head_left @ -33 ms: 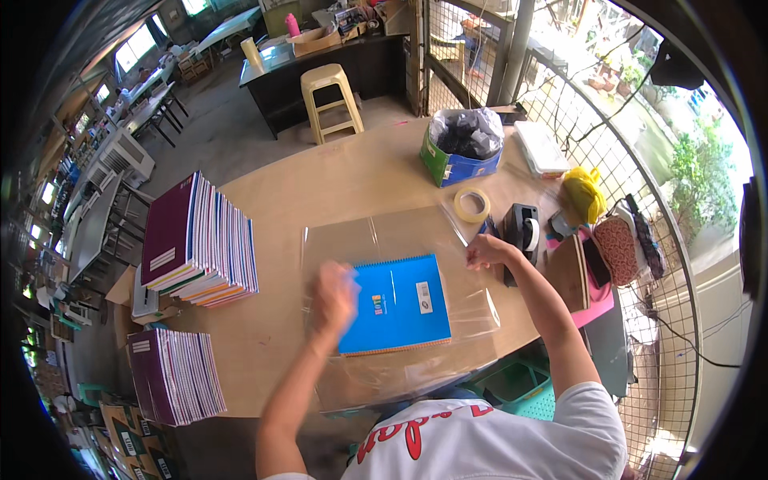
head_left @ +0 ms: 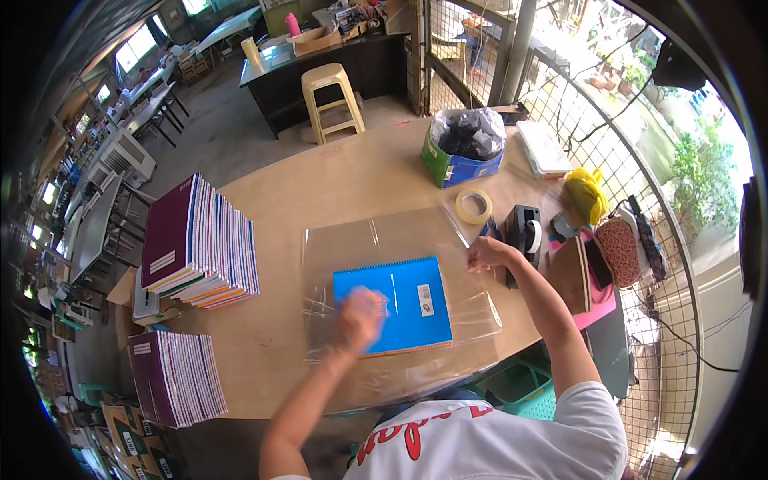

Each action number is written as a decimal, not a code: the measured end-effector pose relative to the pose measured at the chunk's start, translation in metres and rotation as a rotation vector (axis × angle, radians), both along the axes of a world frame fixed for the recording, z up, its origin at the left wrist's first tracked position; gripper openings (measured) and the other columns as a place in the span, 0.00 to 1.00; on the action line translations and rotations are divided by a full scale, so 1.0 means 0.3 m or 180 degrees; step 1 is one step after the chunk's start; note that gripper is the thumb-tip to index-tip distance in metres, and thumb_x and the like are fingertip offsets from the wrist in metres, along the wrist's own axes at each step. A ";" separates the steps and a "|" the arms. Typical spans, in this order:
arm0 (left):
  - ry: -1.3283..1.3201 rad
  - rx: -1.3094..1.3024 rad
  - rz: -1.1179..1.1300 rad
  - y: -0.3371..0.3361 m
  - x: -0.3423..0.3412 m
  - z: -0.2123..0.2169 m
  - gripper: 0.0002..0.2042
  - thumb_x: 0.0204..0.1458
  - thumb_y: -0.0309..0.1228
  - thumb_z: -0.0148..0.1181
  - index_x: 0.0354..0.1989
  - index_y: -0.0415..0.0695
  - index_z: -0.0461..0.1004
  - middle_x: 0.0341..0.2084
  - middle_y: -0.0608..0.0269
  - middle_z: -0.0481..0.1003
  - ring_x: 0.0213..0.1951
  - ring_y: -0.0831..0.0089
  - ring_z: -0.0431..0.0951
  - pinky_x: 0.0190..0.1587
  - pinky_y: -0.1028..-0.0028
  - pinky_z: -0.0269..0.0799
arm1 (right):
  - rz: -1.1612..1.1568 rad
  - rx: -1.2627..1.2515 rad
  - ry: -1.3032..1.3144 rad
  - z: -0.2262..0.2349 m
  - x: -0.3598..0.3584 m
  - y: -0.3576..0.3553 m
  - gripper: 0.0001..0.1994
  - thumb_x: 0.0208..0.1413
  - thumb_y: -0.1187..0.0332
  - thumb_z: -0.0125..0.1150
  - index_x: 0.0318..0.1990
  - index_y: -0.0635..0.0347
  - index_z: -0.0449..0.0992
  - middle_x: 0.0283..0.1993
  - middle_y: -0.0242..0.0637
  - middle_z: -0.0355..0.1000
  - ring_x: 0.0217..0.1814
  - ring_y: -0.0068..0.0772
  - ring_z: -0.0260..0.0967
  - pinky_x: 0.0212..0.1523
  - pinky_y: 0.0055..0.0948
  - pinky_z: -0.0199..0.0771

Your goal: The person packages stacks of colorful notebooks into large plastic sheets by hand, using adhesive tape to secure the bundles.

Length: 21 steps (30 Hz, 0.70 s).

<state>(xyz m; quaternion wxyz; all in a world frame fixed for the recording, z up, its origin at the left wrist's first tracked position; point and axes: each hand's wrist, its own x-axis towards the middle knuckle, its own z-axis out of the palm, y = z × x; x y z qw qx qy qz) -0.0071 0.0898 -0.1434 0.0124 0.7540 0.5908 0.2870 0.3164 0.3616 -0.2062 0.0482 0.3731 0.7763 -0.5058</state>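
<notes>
A blue spiral-bound notebook (head_left: 394, 305) lies under a clear plastic sheet (head_left: 376, 240) on the wooden counter (head_left: 320, 192). The blurred left hand (head_left: 362, 314) presses the notebook's left part, spread uncertain; the right hand (head_left: 486, 254) pinches the sheet's right edge.

A blue notebook (head_left: 394, 305) lies on a clear plastic sheet (head_left: 376, 240) spread over a brown table (head_left: 320, 192). The left hand (head_left: 362, 314) is blurred and rests on the left part of the notebook. The right hand (head_left: 486, 254) pinches the right edge of the sheet, just beside a black tape dispenser (head_left: 524, 230). A roll of tape (head_left: 474, 206) lies near it. A stack of notebooks (head_left: 200, 244) stands on the left side of the table, and a second stack (head_left: 172, 376) is nearer to the person. A yellow stool (head_left: 334, 98) stands behind the table.
</notes>
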 end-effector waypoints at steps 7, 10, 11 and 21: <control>0.0198 -0.1191 0.0216 -0.103 0.190 -0.124 0.25 0.50 0.50 0.64 0.59 0.73 0.71 0.58 0.59 0.62 0.58 0.57 0.62 0.55 0.51 0.56 | 0.0350 0.1643 0.0289 0.020 -0.379 -0.014 0.19 0.56 0.50 0.61 0.34 0.59 0.80 0.36 0.44 0.78 0.41 0.47 0.76 0.41 0.44 0.75; 0.0260 -0.1255 0.0233 -0.086 0.202 -0.112 0.27 0.50 0.50 0.64 0.61 0.74 0.70 0.60 0.56 0.60 0.59 0.54 0.61 0.56 0.50 0.56 | 0.0642 0.0902 -0.0484 -0.019 -0.686 -0.101 0.33 0.62 0.37 0.44 0.46 0.61 0.80 0.48 0.50 0.77 0.55 0.55 0.72 0.54 0.48 0.70; 0.0268 -0.1268 0.0275 -0.093 0.197 -0.113 0.27 0.50 0.50 0.64 0.61 0.74 0.70 0.60 0.56 0.60 0.59 0.54 0.61 0.56 0.50 0.56 | 0.0679 0.0895 -0.0463 -0.004 -0.724 -0.106 0.33 0.62 0.37 0.44 0.46 0.61 0.80 0.48 0.50 0.77 0.55 0.55 0.72 0.54 0.48 0.70; 0.0223 -0.1557 0.0496 -0.251 0.249 -0.102 0.27 0.52 0.51 0.61 0.63 0.75 0.66 0.66 0.49 0.54 0.67 0.42 0.52 0.59 0.33 0.52 | 0.1354 0.0847 -0.1022 0.014 -0.759 -0.141 0.41 0.59 0.29 0.37 0.49 0.61 0.80 0.50 0.52 0.77 0.56 0.56 0.72 0.55 0.47 0.71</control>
